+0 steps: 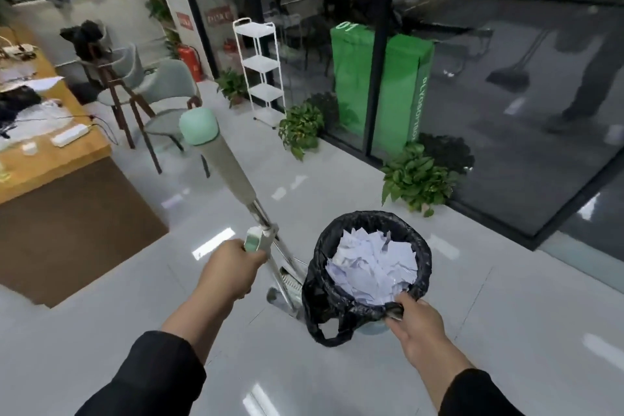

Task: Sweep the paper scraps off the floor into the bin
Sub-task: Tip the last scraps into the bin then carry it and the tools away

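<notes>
Clutter is being carried by the wooden table (77,159) at far left, with grey chairs (169,101) beside it. A green handle (254,240) is being gripped by the left hand (231,272), fingers curled round it, while a taller mint-capped handle (216,149) is rising just above. The bin (364,273), lined with a black bag (324,307) and filled with white paper scraps (371,263), is being pinched at its near rim by the right hand (417,328). Potted plants (417,176) are being lined along the glass wall (506,78) at right, on the pale tiled floor (506,314).
</notes>
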Demonstrator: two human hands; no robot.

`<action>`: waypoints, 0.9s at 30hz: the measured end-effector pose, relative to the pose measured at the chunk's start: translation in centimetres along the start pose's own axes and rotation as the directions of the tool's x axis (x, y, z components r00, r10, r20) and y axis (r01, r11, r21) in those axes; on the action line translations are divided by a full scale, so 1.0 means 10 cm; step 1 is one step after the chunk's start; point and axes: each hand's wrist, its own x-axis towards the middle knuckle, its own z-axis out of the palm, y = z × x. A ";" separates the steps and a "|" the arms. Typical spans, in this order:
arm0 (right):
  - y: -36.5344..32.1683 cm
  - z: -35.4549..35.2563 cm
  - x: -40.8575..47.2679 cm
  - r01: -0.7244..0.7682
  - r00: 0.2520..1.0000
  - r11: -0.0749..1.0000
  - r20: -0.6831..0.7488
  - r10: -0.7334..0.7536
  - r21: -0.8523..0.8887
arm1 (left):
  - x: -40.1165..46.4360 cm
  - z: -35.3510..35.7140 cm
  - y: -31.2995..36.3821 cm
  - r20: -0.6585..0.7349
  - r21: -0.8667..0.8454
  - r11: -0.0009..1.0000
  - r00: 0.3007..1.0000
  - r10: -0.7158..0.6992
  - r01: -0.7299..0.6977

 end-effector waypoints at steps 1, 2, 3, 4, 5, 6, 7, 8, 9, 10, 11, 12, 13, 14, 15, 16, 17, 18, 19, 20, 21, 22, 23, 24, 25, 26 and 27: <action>-0.02 0.03 -0.04 -0.004 1.000 1.000 -0.006 0.004 0.004 | 0.02 -0.03 0.02 -0.016 -0.010 1.000 1.000 -0.003 0.003; -0.13 0.36 0.30 -0.015 1.000 1.000 -0.018 0.015 0.002 | 0.55 -0.06 0.16 0.000 0.005 1.000 1.000 0.009 -0.009; -0.20 0.53 0.46 -0.014 1.000 1.000 -0.019 0.014 0.024 | 0.83 -0.08 0.25 0.006 0.008 1.000 1.000 0.029 -0.029; -0.23 0.55 0.44 -0.010 0.999 1.000 -0.038 0.010 0.018 | 0.84 -0.11 0.29 0.000 0.003 1.000 1.000 0.021 -0.021; -0.34 0.90 0.83 -0.020 0.999 1.000 -0.042 0.020 0.003 | 1.36 -0.14 0.39 -0.002 0.013 1.000 1.000 0.015 -0.015; -0.39 1.07 1.00 -0.025 0.999 1.000 -0.042 0.025 0.003 | 1.62 -0.15 0.44 0.001 0.001 1.000 1.000 0.026 -0.026; -0.44 1.09 0.98 -0.013 0.998 1.000 -0.061 0.014 0.019 | 1.60 -0.16 0.48 0.000 -0.027 0.999 1.000 0.018 -0.018; -0.56 1.46 1.36 -0.028 0.997 1.000 -0.066 0.028 0.006 | 2.12 -0.20 0.57 0.005 -0.026 1.000 1.000 -0.004 0.004; -0.64 1.65 1.54 -0.038 0.997 0.999 -0.068 0.039 0.014 | 2.38 -0.22 0.65 0.006 -0.041 0.999 1.000 -0.004 0.004; -0.71 1.69 1.50 -0.026 0.996 0.999 -0.084 0.028 0.026 | 2.37 -0.23 0.71 -0.002 -0.053 0.999 1.000 -0.001 0.001; -0.85 2.08 1.85 -0.041 0.996 0.999 -0.076 0.041 0.002 | 2.84 -0.31 0.80 -0.003 -0.041 0.999 1.000 -0.018 0.018; -0.94 2.28 2.01 -0.041 0.997 0.999 -0.067 0.041 0.003 | 3.08 -0.33 0.88 0.000 -0.054 0.999 1.000 0.000 0.000; -1.01 2.32 2.00 -0.035 0.996 0.999 -0.086 0.037 0.032 | 3.07 -0.33 0.94 0.011 -0.062 0.998 1.000 0.013 -0.013; -1.12 2.70 2.31 -0.046 0.994 0.999 -0.099 0.046 0.000 | 3.52 -0.41 1.00 0.013 -0.054 0.999 1.000 0.000 0.001; -1.19 2.90 2.44 -0.051 0.995 0.999 -0.089 0.051 0.002 | 3.74 -0.44 1.07 0.008 -0.069 0.998 1.000 0.015 -0.015; -1.24 2.92 2.39 -0.043 0.994 0.999 -0.098 0.045 0.023 | 3.71 -0.44 1.08 0.019 -0.072 0.997 1.000 0.008 -0.007; -1.34 3.31 2.72 -0.054 0.993 0.998 -0.107 0.055 0.008 | 4.19 -0.54 1.17 0.040 -0.054 0.998 0.999 -0.011 0.013; -1.41 3.49 2.88 -0.054 0.993 0.998 -0.109 0.055 0.014 | 4.45 -0.58 1.25 0.034 -0.066 0.998 0.999 0.008 -0.006; -1.47 3.51 2.84 -0.046 0.991 0.998 -0.126 0.050 0.032 | 4.45 -0.59 1.30 0.036 -0.071 0.998 0.999 0.004 -0.001; -1.55 3.88 3.22 -0.060 0.988 0.998 -0.141 0.063 0.022 | 5.04 -0.64 1.40 0.060 -0.063 0.998 0.998 0.015 -0.011; -1.63 4.06 3.38 -0.062 0.988 0.998 -0.139 0.064 0.021 | 5.33 -0.65 1.49 0.068 -0.067 0.997 0.997 0.043 -0.039; -1.71 4.09 3.32 -0.039 0.988 0.999 -0.147 0.037 -0.010 | 5.35 -0.64 1.53 0.068 -0.055 0.998 0.997 0.036 -0.032; -1.78 4.45 3.66 -0.026 0.987 1.000 -0.162 0.024 -0.013 | 5.92 -0.65 1.66 0.096 -0.038 0.999 0.995 0.036 -0.032; -1.83 4.61 3.80 -0.017 0.986 0.999 -0.167 0.009 -0.048 | 6.21 -0.65 1.71 0.111 -0.018 0.998 0.992 0.058 -0.056; -1.88 4.63 3.76 0.007 0.982 0.999 -0.189 -0.017 -0.052 | 6.22 -0.67 1.78 0.124 -0.003 0.998 0.991 0.056 -0.057; -1.94 4.93 4.08 0.012 0.972 0.999 -0.235 -0.021 -0.041 | 6.81 -0.67 1.95 0.159 0.016 0.998 0.986 0.057 -0.060; -1.98 5.07 4.20 0.015 0.963 1.000 -0.268 -0.020 -0.021 | 7.01 -0.70 2.03 0.173 0.035 0.997 0.983 0.057 -0.064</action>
